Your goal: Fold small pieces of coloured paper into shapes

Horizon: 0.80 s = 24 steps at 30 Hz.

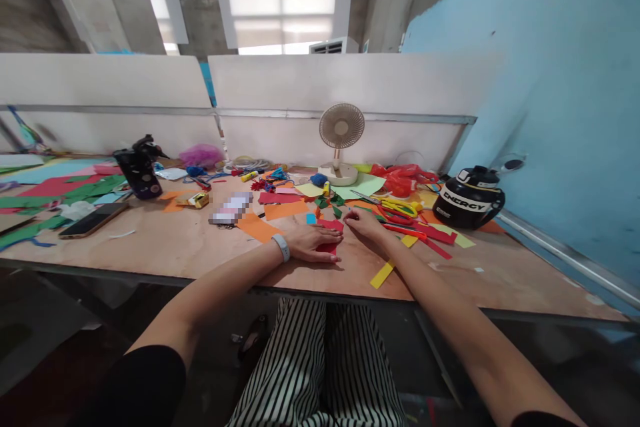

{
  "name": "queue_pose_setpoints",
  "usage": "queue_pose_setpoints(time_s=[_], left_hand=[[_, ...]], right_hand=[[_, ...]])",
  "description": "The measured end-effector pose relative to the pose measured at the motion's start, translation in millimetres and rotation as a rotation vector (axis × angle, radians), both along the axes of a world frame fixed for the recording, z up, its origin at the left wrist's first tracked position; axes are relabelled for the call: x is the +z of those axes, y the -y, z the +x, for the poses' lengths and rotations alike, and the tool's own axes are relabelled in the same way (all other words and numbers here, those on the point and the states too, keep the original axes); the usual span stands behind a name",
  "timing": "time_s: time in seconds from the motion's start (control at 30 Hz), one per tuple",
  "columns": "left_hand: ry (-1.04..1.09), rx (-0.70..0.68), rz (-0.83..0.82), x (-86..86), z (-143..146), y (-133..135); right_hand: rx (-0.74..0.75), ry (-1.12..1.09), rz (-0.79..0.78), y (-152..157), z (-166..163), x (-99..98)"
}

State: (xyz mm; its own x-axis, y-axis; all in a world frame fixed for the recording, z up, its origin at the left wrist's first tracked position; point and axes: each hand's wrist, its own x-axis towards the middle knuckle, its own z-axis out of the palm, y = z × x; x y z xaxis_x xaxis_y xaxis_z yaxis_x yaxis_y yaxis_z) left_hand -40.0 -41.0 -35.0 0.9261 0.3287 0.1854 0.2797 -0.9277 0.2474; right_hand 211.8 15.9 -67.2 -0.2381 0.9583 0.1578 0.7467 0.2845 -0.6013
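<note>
My left hand (314, 242) lies flat on a piece of red paper (327, 249) near the table's front edge, fingers stretched out and a pale band on the wrist. Just right of it, my right hand (364, 222) is closed, fingertips pinched together beside the paper's right edge. Whatever it may hold is too small to make out. A small blue paper square (311, 219) sits behind my left fingers. Behind both hands are small green paper pieces (323, 203) and an orange paper strip (286, 210). Under my right forearm runs a yellow strip (383, 275).
Yellow-handled scissors (400, 206) and a red-orange cutter (406, 231) lie to the right, near a large black jug (469, 199). A small fan (341, 130) stands at the back. Leftward are a phone with a lit screen (231, 208), a dark phone (94, 220) and a black tumbler (139, 173).
</note>
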Motion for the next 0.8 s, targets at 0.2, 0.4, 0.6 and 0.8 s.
queue_pose_setpoints(time_s=[0.2,0.4,0.6,0.8], left_hand=[[-0.019,0.025,0.022,-2.8,0.6,-1.3],[0.039,-0.013,0.111,-5.3,-1.3,-5.1],[0.07,0.033,0.31,-6.7,-2.4,-6.5],[0.092,0.051,0.293,-6.2,-1.6,-6.1]], right_hand=[[0.007,-0.057,-0.016,-3.6,-11.0,-3.8],[0.025,-0.21,-0.077,-3.4,-15.3,-11.3],[0.009,-0.372,-0.054,-0.1,-16.8,-2.3],[-0.013,-0.531,-0.067,11.2,-20.2,2.4]])
